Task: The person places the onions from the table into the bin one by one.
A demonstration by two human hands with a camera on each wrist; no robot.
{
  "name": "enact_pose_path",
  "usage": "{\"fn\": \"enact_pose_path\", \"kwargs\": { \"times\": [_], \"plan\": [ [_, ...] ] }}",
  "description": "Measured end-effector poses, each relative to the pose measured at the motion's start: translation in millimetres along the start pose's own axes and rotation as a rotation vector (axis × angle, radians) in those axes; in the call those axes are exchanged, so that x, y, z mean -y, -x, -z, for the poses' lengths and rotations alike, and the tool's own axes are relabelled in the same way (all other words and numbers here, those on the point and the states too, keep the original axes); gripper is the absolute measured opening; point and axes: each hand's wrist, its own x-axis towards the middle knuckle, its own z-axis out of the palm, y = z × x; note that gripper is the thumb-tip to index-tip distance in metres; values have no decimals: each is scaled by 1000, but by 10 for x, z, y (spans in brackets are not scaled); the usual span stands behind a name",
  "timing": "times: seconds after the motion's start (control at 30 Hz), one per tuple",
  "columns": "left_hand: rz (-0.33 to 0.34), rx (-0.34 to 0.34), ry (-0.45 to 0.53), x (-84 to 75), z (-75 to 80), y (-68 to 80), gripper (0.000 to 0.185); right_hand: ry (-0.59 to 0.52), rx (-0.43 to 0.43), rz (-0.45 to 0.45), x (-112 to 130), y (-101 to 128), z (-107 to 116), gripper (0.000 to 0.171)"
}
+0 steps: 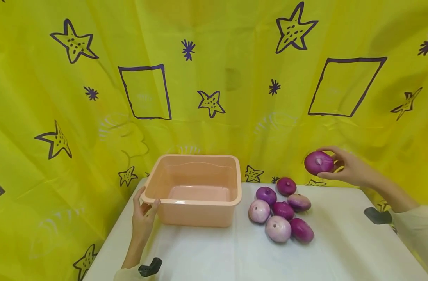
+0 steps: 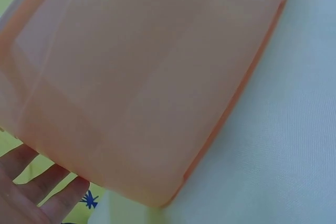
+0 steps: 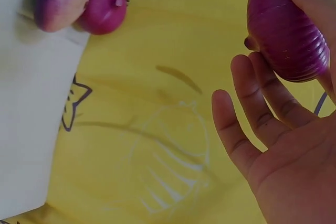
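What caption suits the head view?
Right hand lifts a purple onion; left hand steadies the peach tub.

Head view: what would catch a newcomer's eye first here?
The right hand holds a purple onion in the air over the table's far right edge. Below it, seven more onions cluster on the white table, beside an empty peach tub whose near-left corner the left hand grips.
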Motion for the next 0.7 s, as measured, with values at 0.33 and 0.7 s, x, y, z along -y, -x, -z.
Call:
{"fn": "enact_pose_path", "kwargs": {
  "times": [0.33,0.7],
  "plan": [
    [-8,-19,-52,39,-36,6,70,13,27,-20,151,-142,72,73],
    [-11,-47,-55,60,-45,-6,71,4,99,-2,492,-596,-144,75]
  ]
}}
